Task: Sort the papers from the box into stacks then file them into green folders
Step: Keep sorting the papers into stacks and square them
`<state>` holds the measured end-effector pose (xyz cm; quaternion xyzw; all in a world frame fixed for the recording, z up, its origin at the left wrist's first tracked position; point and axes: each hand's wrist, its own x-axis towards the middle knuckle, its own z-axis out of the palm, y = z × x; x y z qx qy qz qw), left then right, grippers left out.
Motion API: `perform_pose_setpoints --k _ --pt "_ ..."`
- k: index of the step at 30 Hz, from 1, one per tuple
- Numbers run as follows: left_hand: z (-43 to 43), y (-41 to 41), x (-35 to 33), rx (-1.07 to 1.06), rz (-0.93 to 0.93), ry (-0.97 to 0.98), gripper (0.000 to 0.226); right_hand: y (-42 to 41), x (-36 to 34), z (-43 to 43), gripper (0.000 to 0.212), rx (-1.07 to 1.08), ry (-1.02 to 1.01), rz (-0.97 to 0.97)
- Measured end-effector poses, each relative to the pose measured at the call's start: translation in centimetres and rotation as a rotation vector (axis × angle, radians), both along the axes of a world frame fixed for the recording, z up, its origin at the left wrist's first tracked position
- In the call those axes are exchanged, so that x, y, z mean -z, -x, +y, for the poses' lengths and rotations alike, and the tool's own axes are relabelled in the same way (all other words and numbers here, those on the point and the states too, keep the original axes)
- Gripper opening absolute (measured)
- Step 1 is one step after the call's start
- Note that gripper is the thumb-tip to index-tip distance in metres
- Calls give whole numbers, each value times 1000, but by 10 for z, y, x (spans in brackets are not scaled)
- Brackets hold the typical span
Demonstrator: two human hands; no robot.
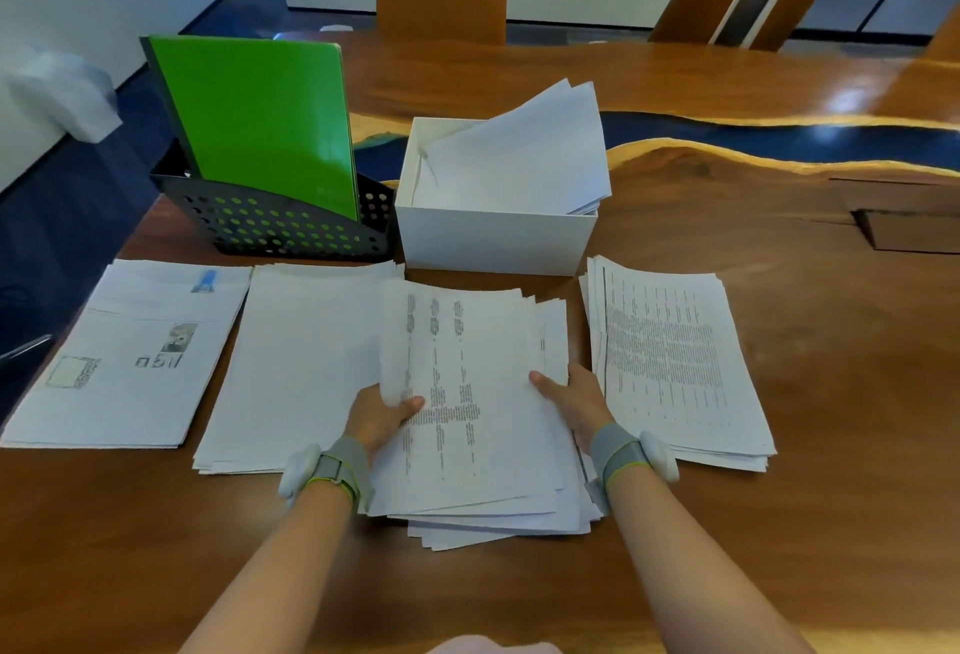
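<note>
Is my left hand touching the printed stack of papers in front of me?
Touching. The head view shows the left hand gripping the printed stack at its left edge, thumb on top.

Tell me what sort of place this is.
Probably an office or meeting room: a long polished wooden table, green folders standing in a black file holder, and stacks of printed papers laid out beside a white box.

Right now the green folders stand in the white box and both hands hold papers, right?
No. The head view shows the folders standing in the black rack beside the box. The left hand and right hand do hold papers.
</note>
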<state>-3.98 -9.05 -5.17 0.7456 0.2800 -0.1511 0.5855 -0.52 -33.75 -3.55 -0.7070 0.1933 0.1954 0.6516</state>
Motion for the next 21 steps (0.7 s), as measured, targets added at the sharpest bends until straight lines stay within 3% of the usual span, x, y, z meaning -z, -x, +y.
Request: perform_pose_setpoints --k 2,7,9,12,15,16,19,21 --pt "-5 -1 -1 26 2 18 42 -1 -2 2 27 -3 -8 -14" --pt "-7 -5 -9 -2 -73 100 36 -11 -24 -3 14 13 -139 -33" --pt "-6 -7 -17 -45 -114 251 38 -19 -36 -8 15 -18 -243 -47" --pt "-3 -16 -31 -20 -128 543 78 -31 -55 -15 18 -59 -363 -70" --pt "-4 -24 -39 40 -137 593 94 -36 -63 -18 19 -69 -383 -102" --pt "-6 -27 -42 34 -151 547 89 -37 -64 -17 20 -61 -358 -116" --pt "-9 -34 -48 -56 -225 397 42 -36 -65 -10 27 -33 -192 -192" --pt "-13 -40 -57 -91 -307 340 30 -37 -66 -1 30 -11 -121 -266"
